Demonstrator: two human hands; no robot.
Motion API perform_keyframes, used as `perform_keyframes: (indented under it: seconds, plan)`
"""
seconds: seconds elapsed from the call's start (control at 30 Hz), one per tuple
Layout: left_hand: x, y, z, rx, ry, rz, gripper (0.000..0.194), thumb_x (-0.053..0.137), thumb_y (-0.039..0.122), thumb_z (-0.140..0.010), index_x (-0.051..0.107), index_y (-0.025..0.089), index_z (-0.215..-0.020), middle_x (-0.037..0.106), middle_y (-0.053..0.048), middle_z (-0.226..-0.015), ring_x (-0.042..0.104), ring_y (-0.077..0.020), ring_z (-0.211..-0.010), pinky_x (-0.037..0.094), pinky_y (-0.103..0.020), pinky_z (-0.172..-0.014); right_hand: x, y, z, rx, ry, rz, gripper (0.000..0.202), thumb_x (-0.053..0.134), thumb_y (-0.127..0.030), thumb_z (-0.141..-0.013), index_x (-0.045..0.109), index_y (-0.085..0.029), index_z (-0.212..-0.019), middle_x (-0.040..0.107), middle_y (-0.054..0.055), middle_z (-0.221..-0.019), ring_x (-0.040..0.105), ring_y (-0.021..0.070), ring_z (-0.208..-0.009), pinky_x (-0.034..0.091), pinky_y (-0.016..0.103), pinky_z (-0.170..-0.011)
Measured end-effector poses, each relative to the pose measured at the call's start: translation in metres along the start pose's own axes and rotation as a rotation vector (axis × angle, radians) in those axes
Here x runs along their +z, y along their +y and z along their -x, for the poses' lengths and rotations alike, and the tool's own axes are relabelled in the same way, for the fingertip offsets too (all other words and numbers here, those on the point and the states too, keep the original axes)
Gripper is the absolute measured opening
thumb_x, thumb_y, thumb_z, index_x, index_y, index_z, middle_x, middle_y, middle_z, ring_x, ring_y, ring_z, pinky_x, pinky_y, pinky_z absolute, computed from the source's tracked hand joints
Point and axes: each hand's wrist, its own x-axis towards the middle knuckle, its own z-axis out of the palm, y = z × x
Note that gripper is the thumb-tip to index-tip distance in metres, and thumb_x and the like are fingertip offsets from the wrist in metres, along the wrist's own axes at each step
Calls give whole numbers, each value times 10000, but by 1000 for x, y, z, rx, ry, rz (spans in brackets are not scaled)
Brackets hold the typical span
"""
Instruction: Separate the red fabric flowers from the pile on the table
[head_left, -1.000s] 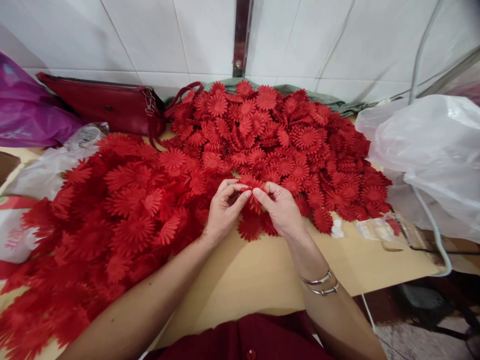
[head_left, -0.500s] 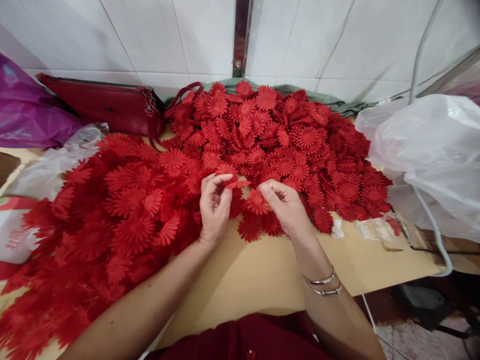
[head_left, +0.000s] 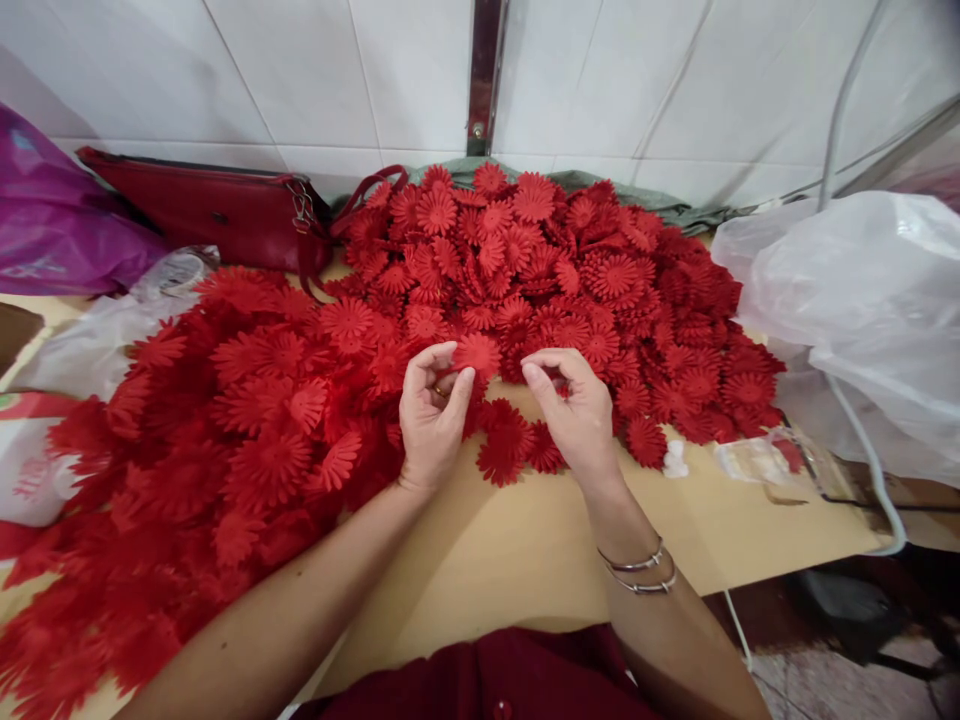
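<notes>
A red artificial flower piece [head_left: 478, 354], flat with many narrow petals, is at the fingertips of my left hand [head_left: 436, 412], held between thumb and forefinger. Just to its right, my right hand [head_left: 574, 405] has its thumb and forefinger brought together. No flower shows clearly in that pinch, and anything small there is too hard to make out. Several loose red flower pieces [head_left: 505, 442] lie on the table between the hands. Beyond them rises a large heap of similar red flower pieces [head_left: 532, 255]. Another heap [head_left: 262, 440], of thinner-looking pieces, spreads left of my left hand.
A red handbag [head_left: 202, 210] leans by the tiled wall at the back left, beside a purple plastic bag [head_left: 60, 215]. White translucent plastic bags [head_left: 862, 290] and a grey cable [head_left: 862, 430] are at the right. The table's front edge runs near my body.
The flower piece at my right fingertips has left them. The piece in my left hand has turned from edge-on to face me. My right hand has shifted slightly right.
</notes>
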Motion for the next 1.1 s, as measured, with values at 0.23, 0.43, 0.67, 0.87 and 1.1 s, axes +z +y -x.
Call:
perform_keyframes:
  seconds: [0.23,0.43,0.67,0.87,1.1]
  plan:
    - [1,1,4,-131,-231,156,402,803,288,-863,604,265,-1212,683,-22,-1073,705,-106,-919,610,-226,-859,7,3,4,-125,-3,68,76,762,-246,-893,750,-250,-969,672,60,-1058,654,217,-1064,532,407,-988]
    - [1,0,4,-164,-254,146,432,849,262,-808,631,253,-1181,675,-21,-1076,684,-110,-981,592,-231,-920,8,4,5,-108,-27,10,72,699,-185,-928,739,-232,-891,697,41,-967,668,186,-962,534,370,-915]
    - [0,-1,0,-248,-264,268,362,864,252,-794,693,226,-1112,727,6,-913,699,-77,-825,588,-180,-822,3,8,3,168,-136,-229,87,713,-279,-910,703,-226,-841,679,4,-858,619,157,-810,489,310,-767]
    - [-1,1,-2,-312,-310,330,341,857,248,-805,714,219,-1113,745,14,-863,691,-65,-755,577,-166,-772,1,14,3,276,-188,-352,193,706,-372,-919,669,-225,-800,580,-29,-719,490,138,-694,407,284,-666]
    - [-1,-2,-3,-302,-289,291,336,855,288,-810,691,223,-1096,723,11,-883,675,-76,-771,555,-181,-772,2,22,2,324,-127,-471,254,737,-416,-901,642,-223,-766,529,-42,-692,433,128,-668,366,279,-663]
